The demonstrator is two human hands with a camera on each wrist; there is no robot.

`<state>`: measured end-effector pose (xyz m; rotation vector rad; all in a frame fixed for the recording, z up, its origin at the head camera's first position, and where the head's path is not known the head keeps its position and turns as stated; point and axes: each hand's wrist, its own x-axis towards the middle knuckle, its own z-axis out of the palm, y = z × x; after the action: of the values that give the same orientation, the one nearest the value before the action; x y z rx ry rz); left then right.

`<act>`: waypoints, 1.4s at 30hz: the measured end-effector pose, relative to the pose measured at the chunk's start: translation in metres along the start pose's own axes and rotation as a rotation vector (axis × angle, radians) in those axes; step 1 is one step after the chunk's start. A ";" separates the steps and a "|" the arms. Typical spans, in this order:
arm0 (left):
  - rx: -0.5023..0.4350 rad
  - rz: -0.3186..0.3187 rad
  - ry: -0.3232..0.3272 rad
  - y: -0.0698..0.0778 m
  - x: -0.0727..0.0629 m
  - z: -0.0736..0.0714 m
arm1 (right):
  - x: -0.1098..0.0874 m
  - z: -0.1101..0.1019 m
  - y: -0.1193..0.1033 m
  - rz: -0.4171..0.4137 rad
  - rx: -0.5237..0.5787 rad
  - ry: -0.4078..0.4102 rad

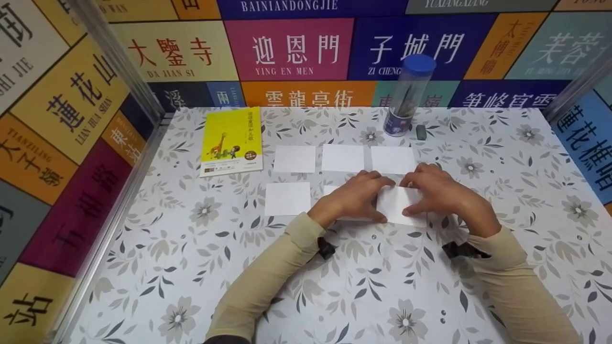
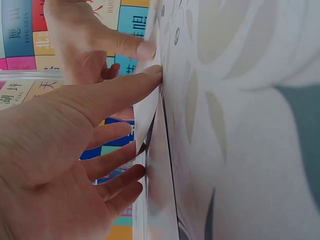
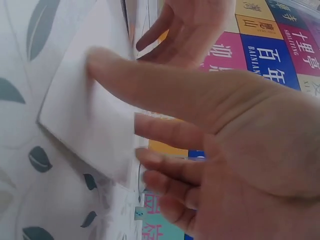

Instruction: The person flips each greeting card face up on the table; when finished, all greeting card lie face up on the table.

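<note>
A square white paper card (image 1: 399,203) lies at the front right of two rows of cards, between both hands. My left hand (image 1: 356,196) reaches over it from the left; in the left wrist view its straight thumb (image 2: 135,82) is right at the card's edge, one side of which stands slightly raised. From the right comes my right hand (image 1: 442,193). Its thumb (image 3: 115,75) rests on the card's face in the right wrist view, the other fingers stretched beyond the far edge. Under the left hand, another white card (image 1: 331,189) is mostly hidden.
Three white cards form the back row, the middle one (image 1: 343,157) included. Another card (image 1: 287,198) lies at front left. A yellow book (image 1: 232,138) lies behind left. A clear blue-capped tube (image 1: 406,100) stands behind right, beside a small dark green block (image 1: 420,132).
</note>
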<state>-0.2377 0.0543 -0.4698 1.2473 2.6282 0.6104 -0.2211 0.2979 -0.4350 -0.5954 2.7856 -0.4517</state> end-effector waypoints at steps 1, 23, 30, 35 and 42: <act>-0.020 0.003 0.004 -0.001 0.000 0.000 | 0.001 0.000 0.000 0.004 0.005 0.018; -0.732 0.079 0.349 -0.023 0.008 -0.015 | 0.010 -0.002 0.016 -0.232 0.643 0.297; -0.667 0.041 0.313 -0.024 0.008 -0.014 | 0.011 -0.002 0.022 -0.199 0.661 0.227; -0.722 0.017 0.272 -0.020 0.005 -0.013 | 0.012 -0.002 0.028 -0.029 0.489 0.268; -0.543 -0.075 0.217 -0.012 0.007 -0.006 | 0.013 0.002 0.045 0.009 0.325 0.138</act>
<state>-0.2525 0.0514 -0.4697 0.9517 2.3940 1.3937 -0.2474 0.3308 -0.4553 -0.4912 2.7510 -0.9535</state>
